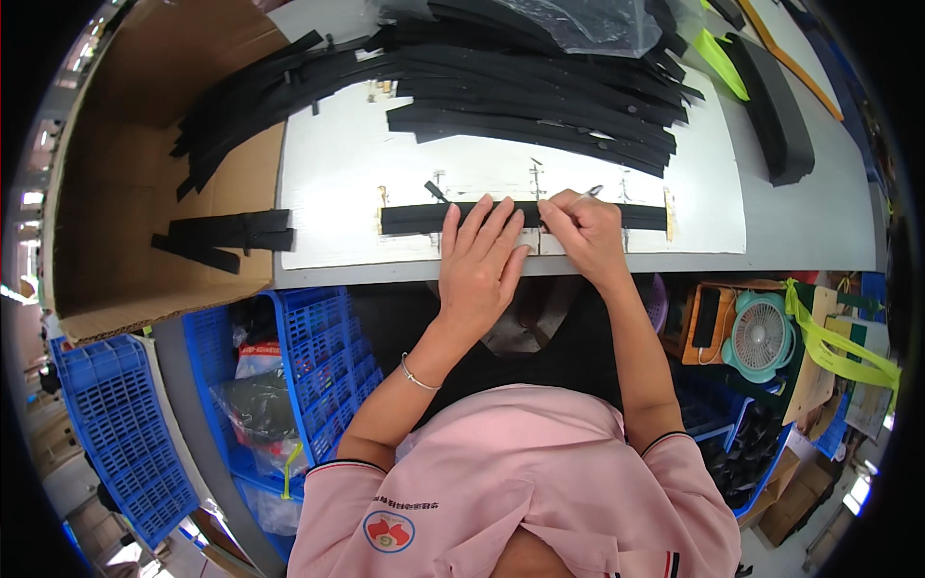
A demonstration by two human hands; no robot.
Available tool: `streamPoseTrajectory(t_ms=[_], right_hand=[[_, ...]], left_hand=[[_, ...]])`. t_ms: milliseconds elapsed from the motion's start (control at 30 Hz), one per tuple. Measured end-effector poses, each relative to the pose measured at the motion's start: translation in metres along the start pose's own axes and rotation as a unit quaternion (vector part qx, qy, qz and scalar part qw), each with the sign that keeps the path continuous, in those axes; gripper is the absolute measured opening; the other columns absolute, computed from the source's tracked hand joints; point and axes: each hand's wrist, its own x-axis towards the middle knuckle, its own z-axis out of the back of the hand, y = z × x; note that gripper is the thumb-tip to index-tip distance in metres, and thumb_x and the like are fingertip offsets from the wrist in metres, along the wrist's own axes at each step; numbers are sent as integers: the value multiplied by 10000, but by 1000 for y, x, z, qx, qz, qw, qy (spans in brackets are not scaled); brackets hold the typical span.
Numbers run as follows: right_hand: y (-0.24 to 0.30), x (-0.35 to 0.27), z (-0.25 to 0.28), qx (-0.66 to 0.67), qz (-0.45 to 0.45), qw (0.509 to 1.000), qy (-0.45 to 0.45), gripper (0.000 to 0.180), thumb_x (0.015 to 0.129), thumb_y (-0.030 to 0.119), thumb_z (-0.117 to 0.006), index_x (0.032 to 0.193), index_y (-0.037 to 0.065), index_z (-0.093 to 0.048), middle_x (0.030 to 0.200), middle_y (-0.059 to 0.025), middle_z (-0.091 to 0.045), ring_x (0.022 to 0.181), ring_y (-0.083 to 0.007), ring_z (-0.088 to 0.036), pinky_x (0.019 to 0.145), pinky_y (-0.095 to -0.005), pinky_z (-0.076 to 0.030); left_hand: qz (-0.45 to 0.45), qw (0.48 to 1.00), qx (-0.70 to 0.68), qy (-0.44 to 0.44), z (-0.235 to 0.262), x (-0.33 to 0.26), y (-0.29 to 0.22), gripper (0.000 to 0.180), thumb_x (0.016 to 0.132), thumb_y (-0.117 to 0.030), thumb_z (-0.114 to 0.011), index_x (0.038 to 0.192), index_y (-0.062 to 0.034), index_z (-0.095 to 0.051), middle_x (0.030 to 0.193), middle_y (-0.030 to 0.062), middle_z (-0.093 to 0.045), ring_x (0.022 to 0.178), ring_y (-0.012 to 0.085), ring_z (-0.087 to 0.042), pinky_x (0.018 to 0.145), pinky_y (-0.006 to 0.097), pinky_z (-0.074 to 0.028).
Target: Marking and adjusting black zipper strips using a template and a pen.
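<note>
left hand [479, 258]: flat, palm down, fingers [474, 223] spread wide and pressing on the black strip; nothing gripped.
right hand [585, 234]: fingers pinched narrow around a thin silver pen-like tool [590, 193], tip down at the strip's upper edge, just beside the left hand's fingertips.
black strip [416, 218]: long, flat, lying lengthwise along the near edge of the white board, both ends free, middle hidden under the two hands.
white board [347, 173]: lies on the grey worktop [819, 226], near its front edge; small marks on it above the strip and tan tabs at both strip ends.
strip pile [540, 96]: many more black strips stacked loosely across the far edge of the board, spilling toward the left.
plastic bag [588, 21]: clear, on top of the pile at the far edge.
cardboard box [125, 183]: open, at the worktop's left edge; a few short black pieces [226, 236] straddle its rim beside the board.
foam bar [776, 101]: thick, black, at the far right corner, well apart from the hands; a yellow-green strap [721, 60] lies just beside it.
below front edge: blue crates [313, 356] left, small teal fan [761, 337] right.
wrist: thin bracelet [417, 376] on the left arm.
</note>
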Motion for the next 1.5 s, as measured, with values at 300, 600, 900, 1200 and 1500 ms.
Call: streamPoseTrajectory(t_ms=[300, 600, 900, 1200, 1500], right_hand=[[3, -2, 0, 89, -55, 994, -33, 160, 954, 105, -712, 859, -14, -760, 663, -30, -705, 570, -48, -591, 541, -226, -436], [1, -3, 1, 75, -57, 995, -39, 158, 956, 101, -714, 867, -20, -761, 646, -18, -681, 553, -37, -540, 537, -223, -405], [-1, -4, -2, 84, -59, 993, -49, 138, 954, 86, -718, 874, -20, -756, 642, -5, -671, 553, -30, -525, 530, -222, -393], [34, 8, -11, 183, -71, 979, -54, 124, 983, 73, -699, 918, -18, -753, 762, -46, -725, 657, -61, -607, 583, -214, -448], [48, 46, -78, 66, 44, 997, 22, 167, 931, 173, -746, 844, 31, -763, 797, -22, -752, 645, -200, -591, 798, -340, -426]], left_hand=[[112, 991, 54, -47, 29, 3, 26, 645, 937, -213, -753, 1512, -42, -517, 1370, 131, -642, 1457, 368, -437, 1244, 645, -80], [117, 991, 64, -9, 32, -22, 17, 670, 955, -286, -737, 1520, -12, -504, 1572, 156, -500, 1533, 358, -351, 1231, 676, 21], [105, 989, 103, -19, 37, -34, 39, 618, 961, -282, -742, 1489, -23, -552, 1532, 132, -556, 1483, 323, -450, 1250, 654, -66], [108, 987, 115, -12, 40, -35, 41, 610, 953, -315, -748, 1492, -92, -568, 1527, 90, -558, 1471, 283, -462, 1243, 650, -93], [113, 985, 130, -1, 42, -30, 39, 544, 960, -327, -729, 1452, -133, -601, 1512, 73, -549, 1448, 263, -466, 1227, 641, -137]])
